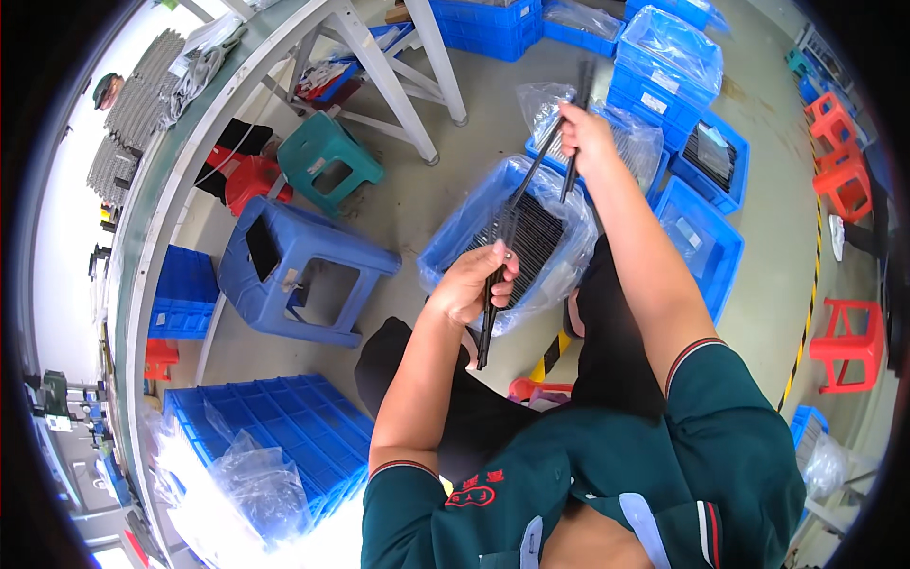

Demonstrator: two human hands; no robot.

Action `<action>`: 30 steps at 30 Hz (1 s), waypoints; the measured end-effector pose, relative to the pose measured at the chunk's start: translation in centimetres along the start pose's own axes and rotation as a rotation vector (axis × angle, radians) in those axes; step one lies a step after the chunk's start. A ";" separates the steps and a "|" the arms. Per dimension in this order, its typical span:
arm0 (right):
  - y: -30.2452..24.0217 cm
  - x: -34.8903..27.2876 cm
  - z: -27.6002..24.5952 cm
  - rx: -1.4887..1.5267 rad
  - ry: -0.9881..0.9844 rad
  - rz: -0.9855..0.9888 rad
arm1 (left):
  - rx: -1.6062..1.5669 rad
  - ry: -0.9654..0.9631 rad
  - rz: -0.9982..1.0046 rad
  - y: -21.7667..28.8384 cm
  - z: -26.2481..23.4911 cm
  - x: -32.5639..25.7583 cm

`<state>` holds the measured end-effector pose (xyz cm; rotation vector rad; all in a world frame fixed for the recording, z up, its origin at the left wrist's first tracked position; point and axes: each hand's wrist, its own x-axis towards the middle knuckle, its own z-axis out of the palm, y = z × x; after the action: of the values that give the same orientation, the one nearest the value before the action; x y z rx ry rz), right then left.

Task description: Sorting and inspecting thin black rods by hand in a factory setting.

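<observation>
My left hand [479, 284] is closed around slim black rods [487, 327], whose lower ends stick out below the fist. Higher and farther to the right, my right hand [588, 139] grips another dark slim rod, its upper end smeared by motion. A thin dark rod also slants between both hands; which hand carries it I cannot tell. Beneath them sits a blue bin [438, 248] lined with clear plastic, with rows of similar black rods [536, 237] inside. The exact number of rods in each hand is hidden by the fingers.
Blue bins [697, 242], some with plastic liners, stand to the right and behind. On the left are a blue stool [322, 247] with a dark phone-like slab [262, 247], a green stool [327, 161] and a long workbench [156, 247]. Blue crates [284, 427] lie near left.
</observation>
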<state>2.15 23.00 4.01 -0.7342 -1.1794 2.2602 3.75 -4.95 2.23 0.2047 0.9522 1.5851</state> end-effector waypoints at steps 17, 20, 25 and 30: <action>6.2 -9.6 5.8 -0.929 -0.600 0.025 | -0.172 0.023 0.227 0.8 -1.9 1.0; 6.6 -9.2 5.1 -1.066 -0.559 -0.358 | -0.234 0.142 0.304 1.1 -2.6 1.0; 5.1 -11.1 4.9 -0.877 -0.664 0.025 | -0.361 0.492 0.527 3.0 -4.4 0.4; 4.3 -12.6 4.9 -0.801 -0.751 0.255 | -0.478 0.522 0.660 3.6 -5.2 0.4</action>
<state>7.56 10.00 5.72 -0.2669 -2.5518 2.2990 -2.22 -6.73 1.10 -0.2760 0.9034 2.5054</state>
